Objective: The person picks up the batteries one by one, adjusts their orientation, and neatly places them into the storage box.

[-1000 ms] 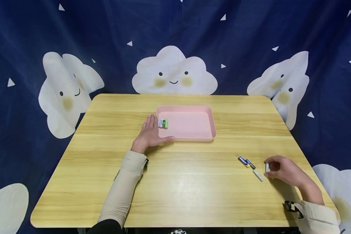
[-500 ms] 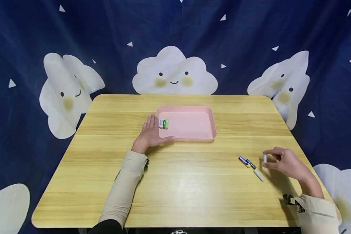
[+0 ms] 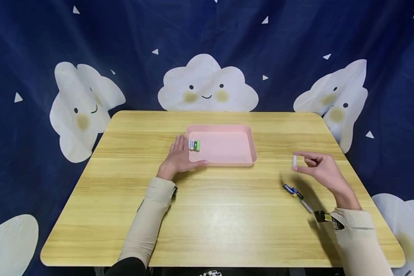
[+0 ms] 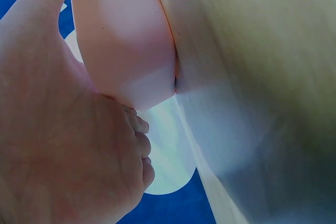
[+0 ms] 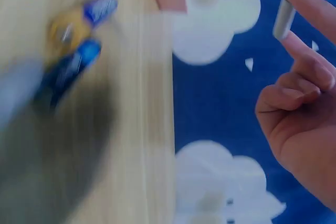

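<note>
My right hand [image 3: 322, 170] pinches a small white battery [image 3: 294, 160] between thumb and index finger, raised over the right part of the table. In the right wrist view the battery [image 5: 285, 18] shows lengthwise between the two fingertips, the other fingers folded toward the palm. My left hand [image 3: 177, 157] lies with straight fingers along the left end of a pink tray [image 3: 227, 147], its thumb at the front rim. Inside the tray, beside that hand, several white and green batteries [image 3: 194, 145] stand side by side in a row.
Below my right hand lie a blue-and-yellow battery [image 3: 289, 190], a dark blue one [image 3: 298, 193] and a pale one [image 3: 306, 207], close together on the wooden table [image 3: 227, 222]. A dark blue curtain [image 3: 138, 30] with cloud prints hangs behind the table's far edge.
My right hand has lifted the white battery and carried it away from me and leftward, past the three batteries on the table. The left hand and tray stay in place.
</note>
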Demonstrator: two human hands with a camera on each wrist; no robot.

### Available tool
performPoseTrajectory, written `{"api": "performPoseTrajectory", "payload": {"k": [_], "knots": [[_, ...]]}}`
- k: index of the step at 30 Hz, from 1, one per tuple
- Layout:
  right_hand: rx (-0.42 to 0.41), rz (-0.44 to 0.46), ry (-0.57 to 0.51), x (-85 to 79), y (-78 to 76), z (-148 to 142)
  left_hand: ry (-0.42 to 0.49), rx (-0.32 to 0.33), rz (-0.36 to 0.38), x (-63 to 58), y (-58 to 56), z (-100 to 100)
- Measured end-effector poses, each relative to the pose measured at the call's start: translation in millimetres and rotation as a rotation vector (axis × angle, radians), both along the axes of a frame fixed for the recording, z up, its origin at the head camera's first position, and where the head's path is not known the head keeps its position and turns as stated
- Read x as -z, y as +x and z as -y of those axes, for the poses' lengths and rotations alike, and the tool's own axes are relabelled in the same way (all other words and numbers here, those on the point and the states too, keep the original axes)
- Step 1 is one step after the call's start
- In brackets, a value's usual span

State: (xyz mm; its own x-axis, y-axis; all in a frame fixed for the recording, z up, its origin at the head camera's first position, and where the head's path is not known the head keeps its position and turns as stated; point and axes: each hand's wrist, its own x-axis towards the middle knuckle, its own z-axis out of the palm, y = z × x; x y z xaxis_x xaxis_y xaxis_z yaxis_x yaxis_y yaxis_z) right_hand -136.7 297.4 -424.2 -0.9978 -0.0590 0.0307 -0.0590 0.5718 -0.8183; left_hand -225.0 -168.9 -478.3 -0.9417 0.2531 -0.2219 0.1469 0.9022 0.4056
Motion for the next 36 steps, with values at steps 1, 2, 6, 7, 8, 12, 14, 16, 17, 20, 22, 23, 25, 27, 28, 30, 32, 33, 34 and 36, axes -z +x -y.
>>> {"api": "performPoseTrajectory", "payload": {"k": [1,2,6,7,8,12,14,16,17,20,22,23,25,27,28,30,32,33,34,36], "knots": [[0.0,-0.004,-0.028,-0.2,-3.6,5,0.001,0.0,0.002,0.4,0.0,0],[0.0,-0.01,-0.063,-0.2,-7.5,11,-0.006,-0.002,0.004,1.7,-0.9,0],[-0.018,-0.051,-0.201,2.3,-23.6,34,-0.021,-0.003,0.015,6.2,-4.9,0],[-0.032,-0.062,-0.232,3.3,-27.9,40,-0.029,-0.001,0.019,7.1,-6.0,0],[-0.043,-0.069,-0.27,4.5,-32.3,46,-0.04,0.002,0.021,8.2,-7.1,-1],[-0.087,-0.079,-0.41,8.1,-50.5,71,-0.047,0.008,0.026,9.0,-7.8,0],[-0.104,-0.077,-0.475,9.6,-60.1,84,-0.046,0.004,0.024,8.2,-7.6,0],[-0.122,-0.066,-0.516,10.9,-69.1,98,-0.042,0.002,0.02,7.4,-7.3,0],[-0.129,-0.057,-0.529,11.7,-73.5,104,-0.043,0.001,0.019,7.3,-7.3,0],[-0.148,-0.012,-0.571,15.3,-85.4,124,-0.05,0.003,0.02,9.0,-8.5,1],[-0.158,0.02,-0.578,18.3,-92.4,135,-0.061,0.002,0.024,11.2,-10.0,0],[-0.163,0.034,-0.593,20.1,-95.9,141,-0.06,0.003,0.026,11.9,-10.6,0],[-0.167,0.062,-0.621,23.7,-102.1,152,-0.061,0.002,0.028,12.8,-11.3,0],[-0.173,0.081,-0.65,27.6,-107.7,163,-0.058,0.002,0.025,12.7,-11.0,0],[-0.173,0.091,-0.67,29.5,-110.4,169,-0.056,0.001,0.023,12.1,-10.6,-1],[-0.188,0.102,-0.696,32.6,-115.4,179,-0.05,0.0,0.013,10.2,-9.1,-1],[-0.2,0.097,-0.697,35.1,-120.0,188,-0.04,0.0,0.001,7.8,-7.4,-2],[-0.203,0.102,-0.681,35.9,-121.7,192,-0.035,0.001,-0.006,6.6,-6.6,-2],[-0.204,0.111,-0.659,36.5,-123.2,196,-0.035,0.0,-0.009,6.1,-6.2,-2],[-0.198,0.128,-0.591,37.6,-125.4,202,-0.035,0.004,-0.013,6.3,-6.0,-2]]}}
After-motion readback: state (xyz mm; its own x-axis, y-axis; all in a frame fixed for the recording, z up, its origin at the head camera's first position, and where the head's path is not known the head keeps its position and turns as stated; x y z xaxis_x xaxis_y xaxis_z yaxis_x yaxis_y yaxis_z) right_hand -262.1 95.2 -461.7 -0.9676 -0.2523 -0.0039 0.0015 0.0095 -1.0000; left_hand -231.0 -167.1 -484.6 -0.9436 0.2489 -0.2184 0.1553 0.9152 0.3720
